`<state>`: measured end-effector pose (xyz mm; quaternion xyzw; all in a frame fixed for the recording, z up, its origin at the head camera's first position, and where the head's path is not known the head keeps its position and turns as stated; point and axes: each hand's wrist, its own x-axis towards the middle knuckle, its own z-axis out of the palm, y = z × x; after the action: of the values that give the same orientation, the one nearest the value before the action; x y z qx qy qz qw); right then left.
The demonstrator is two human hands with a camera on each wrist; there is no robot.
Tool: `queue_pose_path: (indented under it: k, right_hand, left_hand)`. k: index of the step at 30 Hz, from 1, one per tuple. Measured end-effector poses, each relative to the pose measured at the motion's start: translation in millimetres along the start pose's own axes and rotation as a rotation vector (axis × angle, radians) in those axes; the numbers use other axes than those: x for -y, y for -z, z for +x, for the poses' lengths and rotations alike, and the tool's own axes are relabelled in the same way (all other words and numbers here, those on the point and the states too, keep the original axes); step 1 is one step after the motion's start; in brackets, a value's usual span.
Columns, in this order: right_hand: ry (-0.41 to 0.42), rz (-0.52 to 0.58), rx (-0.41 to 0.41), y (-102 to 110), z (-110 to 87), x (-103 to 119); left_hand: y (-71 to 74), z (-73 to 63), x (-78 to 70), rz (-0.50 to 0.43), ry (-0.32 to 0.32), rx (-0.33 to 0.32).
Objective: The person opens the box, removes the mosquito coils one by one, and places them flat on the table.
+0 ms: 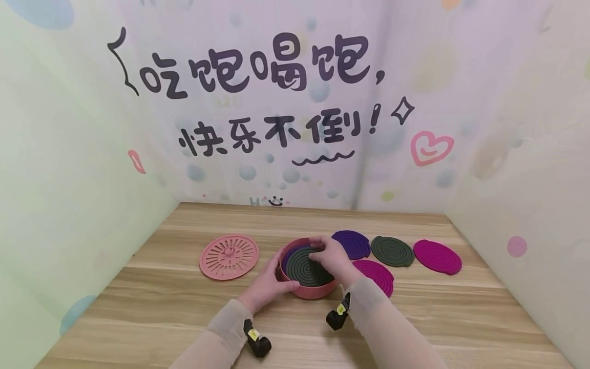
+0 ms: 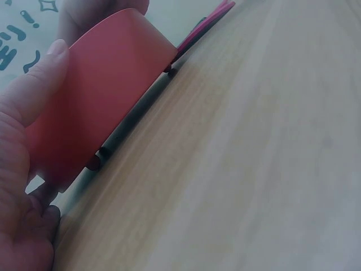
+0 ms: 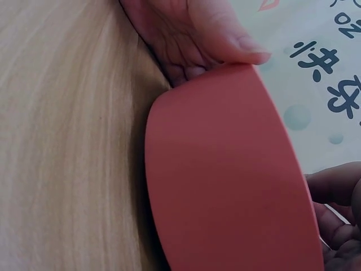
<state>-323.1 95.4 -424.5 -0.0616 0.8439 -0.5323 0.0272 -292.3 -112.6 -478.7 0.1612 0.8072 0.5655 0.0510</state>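
A round coral-pink holder (image 1: 313, 292) with a low wall stands on the table. My left hand (image 1: 267, 287) grips its left side, thumb at the near rim and fingers around the outer wall. Inside the holder lies a dark green ridged coaster (image 1: 306, 269), with a sliver of a purple coaster (image 1: 288, 254) showing beneath it. My right hand (image 1: 333, 256) reaches over the right rim, its thumb and fingers bent at the green coaster's upper right edge. In the right wrist view the holder's wall (image 3: 231, 164) hides most of those fingertips.
Left of the holder lies a pink slotted round lid (image 1: 229, 257) with a knob. To the right are a purple coaster (image 1: 351, 244), a dark green coaster (image 1: 393, 250), a magenta coaster (image 1: 438, 257) and another magenta coaster (image 1: 378, 277) near my right wrist. Patterned walls enclose the table.
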Motion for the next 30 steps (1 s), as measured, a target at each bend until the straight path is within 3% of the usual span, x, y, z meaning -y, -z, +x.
queue_pose_path:
  k: [19,24,30]
  right_hand:
    - [-0.037,0.051,0.005,7.3,-0.1,0.8]
    - [-0.087,0.025,0.016,10.8,-0.4,0.2]
    - [-0.131,0.075,0.037,14.7,1.4,-0.5]
  left_hand:
    - [-0.2,0.0,1.9,-0.004,0.014,0.006]
    - [0.0,0.0,2.2,-0.005,0.011,0.009]
    - [0.2,-0.2,2.9,-0.008,0.016,0.008]
